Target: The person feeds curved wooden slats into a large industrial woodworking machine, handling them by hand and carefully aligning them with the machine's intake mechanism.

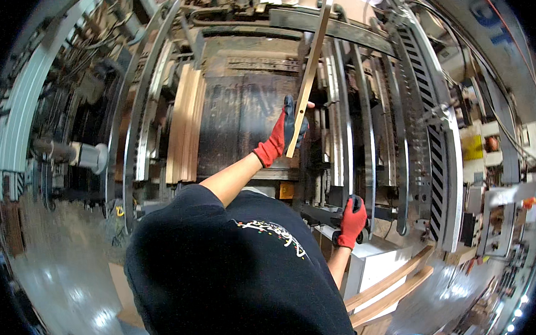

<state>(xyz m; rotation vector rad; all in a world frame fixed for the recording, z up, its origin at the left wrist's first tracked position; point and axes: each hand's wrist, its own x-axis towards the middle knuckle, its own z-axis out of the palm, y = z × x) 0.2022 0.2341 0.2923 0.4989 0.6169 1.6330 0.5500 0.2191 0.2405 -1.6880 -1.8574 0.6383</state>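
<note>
My left hand, in a red and black glove, is shut on the lower end of a long thin wooden strip. The strip stands nearly upright and leans over a dark machine bed. My right hand, gloved the same way, grips a black knob on the machine's front edge, beside long metal rails. My black-shirted torso hides what lies below the hands.
A stack of pale wooden strips lies along the left side of the bed. A white cabinet and curved wooden pieces sit at lower right. A striped guard rail runs along the right, and shiny floor spreads left.
</note>
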